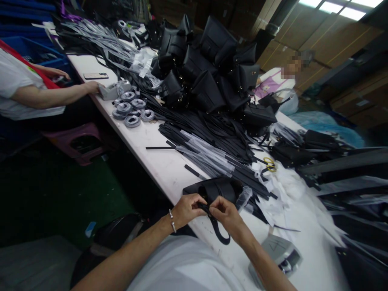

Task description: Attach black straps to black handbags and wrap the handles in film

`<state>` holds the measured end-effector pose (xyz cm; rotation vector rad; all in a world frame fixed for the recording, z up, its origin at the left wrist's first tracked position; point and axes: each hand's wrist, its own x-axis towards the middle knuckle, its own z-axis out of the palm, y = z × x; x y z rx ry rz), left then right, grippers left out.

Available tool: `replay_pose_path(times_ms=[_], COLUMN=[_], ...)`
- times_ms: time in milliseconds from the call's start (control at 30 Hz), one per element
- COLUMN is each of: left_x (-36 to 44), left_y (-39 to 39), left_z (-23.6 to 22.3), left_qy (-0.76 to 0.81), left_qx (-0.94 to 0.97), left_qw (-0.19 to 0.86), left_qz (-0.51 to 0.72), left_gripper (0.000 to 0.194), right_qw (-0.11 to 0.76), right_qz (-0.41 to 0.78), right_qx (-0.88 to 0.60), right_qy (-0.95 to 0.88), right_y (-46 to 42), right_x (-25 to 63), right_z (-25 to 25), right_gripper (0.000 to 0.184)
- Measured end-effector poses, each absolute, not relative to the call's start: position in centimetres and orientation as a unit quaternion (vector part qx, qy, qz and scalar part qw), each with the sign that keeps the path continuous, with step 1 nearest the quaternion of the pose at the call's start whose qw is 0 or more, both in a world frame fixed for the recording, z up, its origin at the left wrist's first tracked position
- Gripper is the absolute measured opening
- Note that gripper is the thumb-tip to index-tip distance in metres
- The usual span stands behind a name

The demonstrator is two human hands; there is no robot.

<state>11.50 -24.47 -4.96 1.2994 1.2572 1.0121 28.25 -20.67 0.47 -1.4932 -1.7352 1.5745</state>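
My left hand [190,210] and my right hand [222,210] meet at the near edge of the white table. Both pinch a black strap [218,233], whose loose end curls down below my right hand. Just beyond my fingers lies a black handbag [222,189] on its side, with the strap against it. What sits right between the fingertips is small and partly hidden, so its detail cannot be made out. Clear plastic wrap [245,198] shows at the bag's right side.
A grey tape dispenser [277,256] stands by my right forearm. Black straps [209,155] in plastic lie beyond the bag, near yellow-handled scissors [269,164]. Black handbags [209,89] are piled farther back. Coiled rolls [132,120] and a co-worker's arm [57,97] are at left; another person sits behind.
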Motion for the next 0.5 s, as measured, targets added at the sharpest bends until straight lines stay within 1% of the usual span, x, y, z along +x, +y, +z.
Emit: replay_pose_path(times_ms=[100,167,267,333,400,500], left_x=[11.3,10.8,10.0,9.7,9.7,9.8], left_y=[-24.3,-24.3,-24.5,-24.8,-24.9,-24.9], left_z=[-4.6,-4.3,-4.1,-4.1,-4.1,-3.7], left_qy=[0.523,0.515,0.475,0.467,0.488,0.529], left_qx=[0.555,0.563,0.535,0.483,0.452,0.474], left_qw=[0.498,0.499,0.549,0.572,0.560,0.527], left_qz=[0.414,0.410,0.434,0.471,0.494,0.467], left_gripper=[0.020,0.020,0.026,0.026,0.020,0.010], right_qw=[0.204,0.209,0.198,0.182,0.182,0.186], right_qz=[0.457,0.441,0.521,0.581,0.618,0.649], right_qx=[-0.534,-0.532,-0.523,-0.516,-0.517,-0.506], right_qy=[-0.682,-0.692,-0.645,-0.602,-0.563,-0.537], right_y=[-21.2,-21.2,-20.6,-19.8,-19.2,-19.0], right_x=[27.4,26.9,27.1,27.9,28.8,29.7], right_z=[-0.1,-0.2,0.1,0.2,0.2,0.1], right_gripper=[0.017,0.016,0.023,0.031,0.039,0.050])
